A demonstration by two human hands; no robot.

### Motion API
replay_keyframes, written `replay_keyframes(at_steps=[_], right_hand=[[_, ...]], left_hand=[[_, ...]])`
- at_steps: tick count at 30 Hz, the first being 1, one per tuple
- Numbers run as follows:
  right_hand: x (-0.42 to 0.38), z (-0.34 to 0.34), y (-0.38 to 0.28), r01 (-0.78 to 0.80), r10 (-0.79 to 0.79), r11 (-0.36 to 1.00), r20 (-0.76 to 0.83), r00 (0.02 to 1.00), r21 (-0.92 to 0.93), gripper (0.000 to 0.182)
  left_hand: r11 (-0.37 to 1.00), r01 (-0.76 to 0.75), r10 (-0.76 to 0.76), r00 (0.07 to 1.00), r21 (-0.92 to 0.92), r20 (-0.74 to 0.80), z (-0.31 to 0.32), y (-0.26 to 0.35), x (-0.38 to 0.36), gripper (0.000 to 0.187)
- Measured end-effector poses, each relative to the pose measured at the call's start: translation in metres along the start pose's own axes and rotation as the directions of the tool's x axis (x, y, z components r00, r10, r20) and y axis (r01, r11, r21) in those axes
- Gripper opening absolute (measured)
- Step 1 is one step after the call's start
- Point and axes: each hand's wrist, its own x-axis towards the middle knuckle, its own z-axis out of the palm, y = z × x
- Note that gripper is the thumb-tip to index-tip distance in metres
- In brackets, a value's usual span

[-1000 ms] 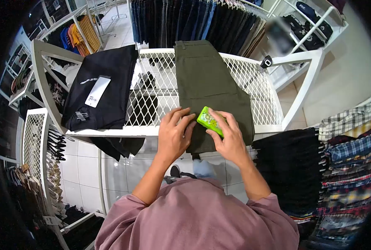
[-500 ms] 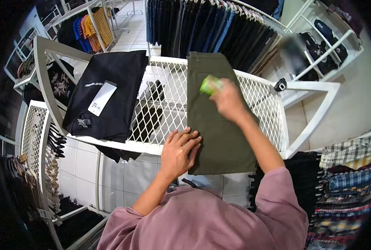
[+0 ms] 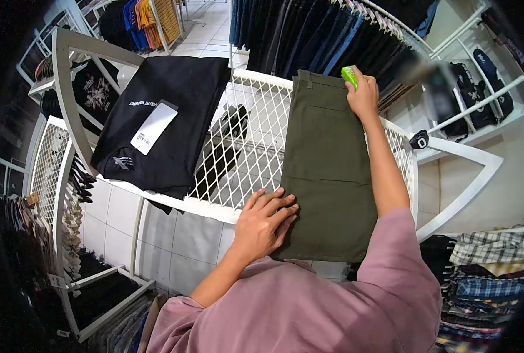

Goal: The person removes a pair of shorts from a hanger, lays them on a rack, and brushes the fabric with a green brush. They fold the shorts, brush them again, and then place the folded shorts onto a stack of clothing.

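Note:
Folded olive-green trousers lie across a white mesh rack, with the waistband at the far end and the lower part over the rack's near edge. My left hand rests on the left edge of the trousers, fingers laid out and a little bent. At the far right corner of the waistband, my right hand grips a small bright green object, its kind partly hidden by my fingers. To the left, a folded black T-shirt with a white paper tag lies on the same rack.
Rows of hanging jeans stand just behind the rack. A small black device sits on the rack's right rail. Stacked plaid shirts are at the lower right, and another mesh rack with hanging clothes is at the left.
My right hand, with the green object, has moved up and right from the upper middle of the trousers to the waistband corner. My left hand stays at their left edge. The view has shifted slightly.

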Motion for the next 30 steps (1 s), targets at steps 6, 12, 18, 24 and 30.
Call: replay_keyframes(at_steps=[6,12,18,24,30], right_hand=[[-0.142,-0.133,-0.123,0.203,-0.429,0.833,0.369,0.824,0.515,0.05],[-0.188,-0.169,-0.022,-0.238,0.256,0.955,0.085,0.963,-0.177,0.055],[-0.288,-0.216,-0.158,-0.082,-0.031,0.942,0.33,0.944,0.324,0.064],[-0.326,-0.247,-0.047,-0.473,0.479,0.843,-0.043,0.877,-0.258,0.057],[-0.348,-0.235,-0.17,-0.167,0.137,0.97,0.167,0.976,0.178,0.067]], left_hand=[[0.998,-0.027,0.025,0.999,-0.053,-0.035,0.005,-0.008,-0.003,0.021],[0.997,-0.072,0.069,0.995,-0.033,-0.079,0.009,-0.009,-0.005,0.015],[0.994,-0.106,0.106,0.99,0.003,-0.09,0.007,-0.007,-0.002,0.014],[0.991,-0.132,0.133,0.988,0.019,-0.082,0.007,-0.009,-0.003,0.014],[0.984,-0.178,0.18,0.98,0.026,-0.082,0.006,-0.005,-0.001,0.013]])
